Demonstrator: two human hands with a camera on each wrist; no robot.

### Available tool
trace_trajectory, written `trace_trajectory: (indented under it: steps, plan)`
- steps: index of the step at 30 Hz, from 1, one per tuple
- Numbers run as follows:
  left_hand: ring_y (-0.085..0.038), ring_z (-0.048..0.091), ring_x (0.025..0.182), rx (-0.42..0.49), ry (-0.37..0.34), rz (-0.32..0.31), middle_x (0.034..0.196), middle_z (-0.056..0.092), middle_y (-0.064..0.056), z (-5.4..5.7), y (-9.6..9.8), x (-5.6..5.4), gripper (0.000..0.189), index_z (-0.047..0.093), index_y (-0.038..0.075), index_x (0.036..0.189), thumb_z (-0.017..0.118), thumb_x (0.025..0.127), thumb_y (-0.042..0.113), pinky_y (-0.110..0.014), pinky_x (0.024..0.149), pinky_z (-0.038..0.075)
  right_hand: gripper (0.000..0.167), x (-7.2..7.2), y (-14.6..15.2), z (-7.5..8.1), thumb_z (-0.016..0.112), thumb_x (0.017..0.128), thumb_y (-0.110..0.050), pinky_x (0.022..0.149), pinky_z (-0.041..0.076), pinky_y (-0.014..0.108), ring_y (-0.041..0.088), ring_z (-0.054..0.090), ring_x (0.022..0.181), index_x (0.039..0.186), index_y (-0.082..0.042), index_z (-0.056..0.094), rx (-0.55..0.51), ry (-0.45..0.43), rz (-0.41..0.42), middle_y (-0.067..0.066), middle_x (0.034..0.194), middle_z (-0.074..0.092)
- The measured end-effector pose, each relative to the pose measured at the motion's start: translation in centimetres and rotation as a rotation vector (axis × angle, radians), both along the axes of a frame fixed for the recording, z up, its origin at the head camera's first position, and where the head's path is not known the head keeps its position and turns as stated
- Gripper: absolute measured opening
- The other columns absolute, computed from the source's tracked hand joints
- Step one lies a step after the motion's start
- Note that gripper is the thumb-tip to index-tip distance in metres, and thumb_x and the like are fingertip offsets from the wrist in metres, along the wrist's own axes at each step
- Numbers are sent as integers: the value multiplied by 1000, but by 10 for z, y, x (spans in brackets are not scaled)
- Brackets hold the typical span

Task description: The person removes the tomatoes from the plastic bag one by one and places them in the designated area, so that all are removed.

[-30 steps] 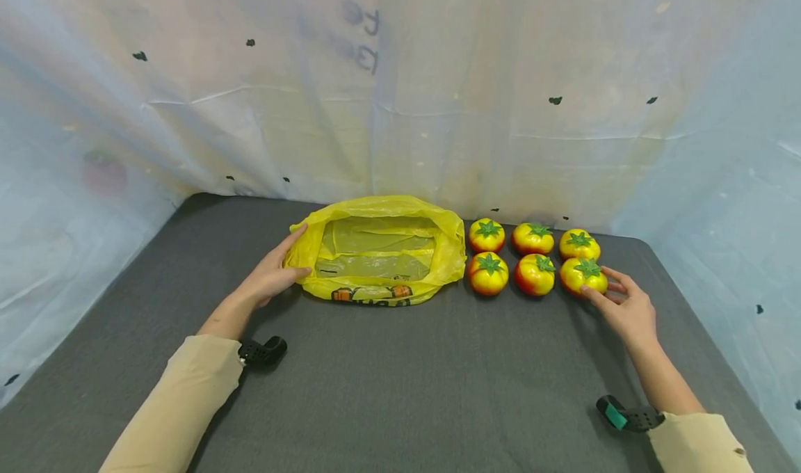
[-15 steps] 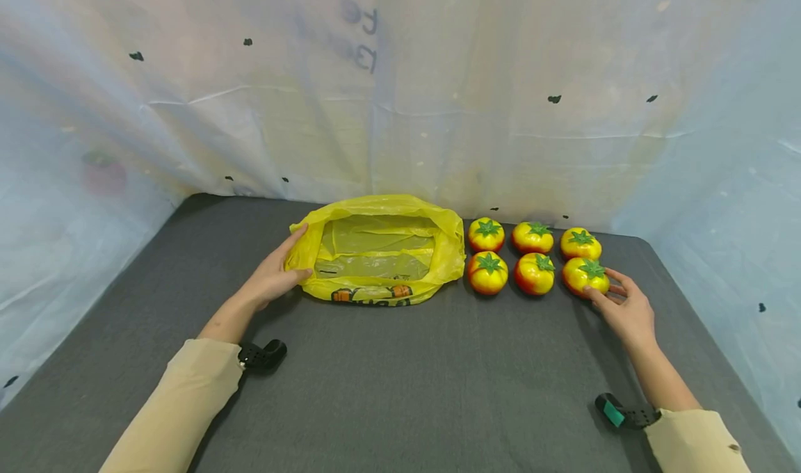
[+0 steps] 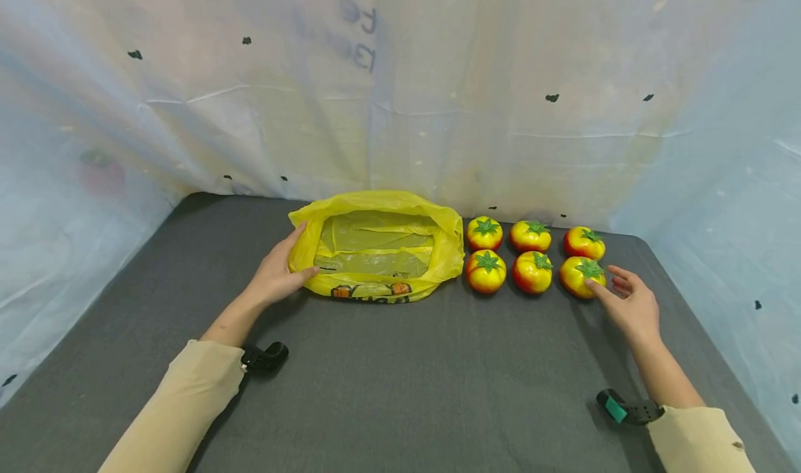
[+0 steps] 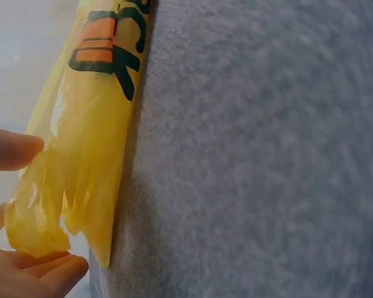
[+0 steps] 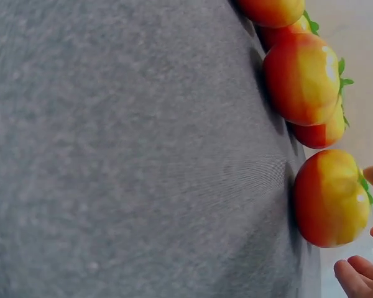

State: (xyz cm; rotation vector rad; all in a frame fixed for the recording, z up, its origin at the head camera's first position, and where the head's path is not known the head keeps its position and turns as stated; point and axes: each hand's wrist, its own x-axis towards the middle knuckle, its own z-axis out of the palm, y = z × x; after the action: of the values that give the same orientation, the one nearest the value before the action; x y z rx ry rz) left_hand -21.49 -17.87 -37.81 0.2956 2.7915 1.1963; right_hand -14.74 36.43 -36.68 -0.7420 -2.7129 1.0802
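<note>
A yellow plastic bag (image 3: pixel 447 243) stands with its mouth spread wide, dark and orange print on its front. My left hand (image 3: pixel 272 271) holds its left end; in the left wrist view the crumpled plastic lies between thumb (image 4: pixel 12 149) and fingers. To the right, several shiny yellow-and-red tomatoes with green star-shaped tops form two rows. My right hand (image 3: pixel 633 309) is beside the front right tomato (image 3: pixel 577 282), thumb overlapping its edge. In the right wrist view, the fingertips (image 5: pixel 345 276) are spread apart from that tomato. Behind it sits the back right tomato (image 3: pixel 582 245), its top tilted rightward.
The front left tomato (image 3: pixel 484 278) stands close to the bag's right end. Dark grey cloth covers the table (image 3: pixel 407 375). Whitish plastic sheeting (image 3: pixel 438 97) hangs behind and at both sides. Each wrist wears a black strap (image 3: pixel 265 358).
My right fingers have spread away from the front right tomato. The back right tomato has shifted slightly rightward and tilted. My left hand has edged right along the bag's end.
</note>
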Motion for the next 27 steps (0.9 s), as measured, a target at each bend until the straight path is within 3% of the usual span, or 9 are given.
trace_trajectory:
  steps: [6, 9, 16, 23, 27]
  plan:
    - [-50, 17, 140, -54, 69, 11, 154, 15, -31, 2, -4, 4, 84, 9, 8, 155, 61, 91, 23, -68, 107, 20, 88, -19, 30, -25, 55, 82, -67, 95, 46, 52, 42, 44, 130, 149, -14, 35, 35, 43, -10, 23, 150, 35]
    - [-51, 16, 140, -74, 82, 11, 154, 13, -32, 5, -7, 6, 84, 9, 7, 155, 61, 91, 24, -69, 106, 21, 90, -29, 41, -34, 55, 80, -71, 99, 42, 55, 41, 45, 130, 149, -17, 36, 30, 85, -16, 21, 151, 35]
    - [-53, 16, 139, -94, 104, -6, 154, 11, -33, 14, -7, 11, 84, 9, 6, 155, 61, 91, 24, -70, 104, 22, 74, -20, 1, 3, 60, 87, -55, 99, 45, 49, 40, 44, 131, 145, -12, 43, -3, 179, 9, 20, 148, 39]
    - [-54, 15, 139, -101, 129, -17, 154, 10, -33, 17, -7, 14, 83, 10, 5, 154, 61, 91, 22, -71, 103, 23, 69, -24, -14, 5, 62, 84, -57, 99, 47, 37, 32, 47, 129, 140, -20, 49, -10, 226, 41, 12, 146, 42]
    - [-54, 17, 138, -107, 144, -27, 154, 10, -34, 19, -7, 16, 81, 13, 4, 154, 61, 91, 20, -70, 103, 24, 65, -15, -38, 23, 62, 89, -46, 100, 45, 46, 38, 48, 127, 141, -9, 48, -6, 244, 113, 20, 144, 40]
